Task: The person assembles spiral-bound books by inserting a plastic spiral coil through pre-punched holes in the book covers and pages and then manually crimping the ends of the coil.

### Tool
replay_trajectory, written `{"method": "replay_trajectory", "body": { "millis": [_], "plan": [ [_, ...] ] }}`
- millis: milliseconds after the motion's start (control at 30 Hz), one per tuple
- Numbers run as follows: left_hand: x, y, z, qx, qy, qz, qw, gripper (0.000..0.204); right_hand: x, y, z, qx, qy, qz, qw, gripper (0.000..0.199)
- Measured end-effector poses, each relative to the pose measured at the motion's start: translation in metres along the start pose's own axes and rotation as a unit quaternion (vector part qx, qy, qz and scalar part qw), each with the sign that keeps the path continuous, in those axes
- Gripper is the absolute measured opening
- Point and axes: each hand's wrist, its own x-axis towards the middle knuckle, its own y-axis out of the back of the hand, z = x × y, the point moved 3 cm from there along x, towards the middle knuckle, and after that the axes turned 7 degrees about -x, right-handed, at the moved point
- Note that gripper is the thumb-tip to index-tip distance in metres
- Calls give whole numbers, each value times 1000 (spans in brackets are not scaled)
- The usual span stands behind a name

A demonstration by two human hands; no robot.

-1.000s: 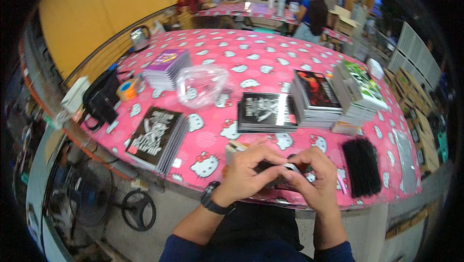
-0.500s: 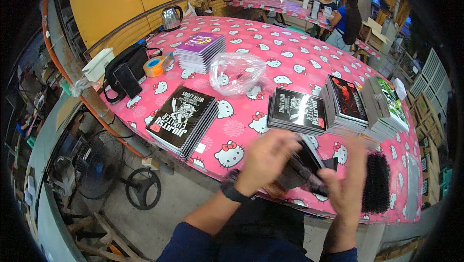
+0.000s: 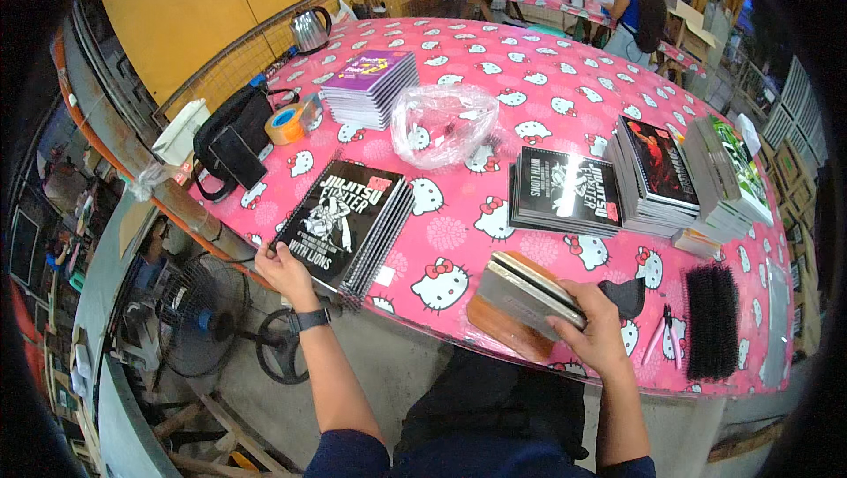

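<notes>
My left hand holds the near-left corner of the top spiral notebook, thumb on its black cover. Beneath it lies a stack of such notebooks, their coils showing along the right side. My right hand is closed around the right end of a grey metal block-like tool, resting on a brown wooden board at the table's near edge. Right of that hand lie a small black piece, pink-handled pliers and a bundle of black plastic coils.
Further back are another black notebook stack, a red-and-black stack, a green-and-white stack and purple books. A clear plastic bag, orange tape, black bag and kettle stand about. Two people sit at the far table.
My hands have parted: the left has swung to the left stack, where the top notebook now faces the other way. The notebook held near the board is gone from there; my right hand grips the metal tool.
</notes>
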Motion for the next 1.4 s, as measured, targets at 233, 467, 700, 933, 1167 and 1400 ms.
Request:
{"method": "replay_trajectory", "body": {
  "millis": [233,467,700,933,1167,1400],
  "plan": [
    [7,0,-1,56,14,35,998,29,-13,6,10,14,-19,29,999,46],
    [-67,-56,149,-83,-156,-197,964,32,-41,34,51,354,-137,175,909,37],
    [-194,-253,154,-59,-17,-619,783,47,-69,45,39,150,-7,151,977,22],
    [-146,-233,155,-144,-167,-445,868,24,-89,51,60,108,-56,174,977,24],
    [-139,-120,236,-468,122,-512,710,21,-42,51,43,241,-147,268,921,25],
    [-159,-90,214,-449,114,-559,687,31,-58,38,36,140,-41,158,977,22]
  ]
}}
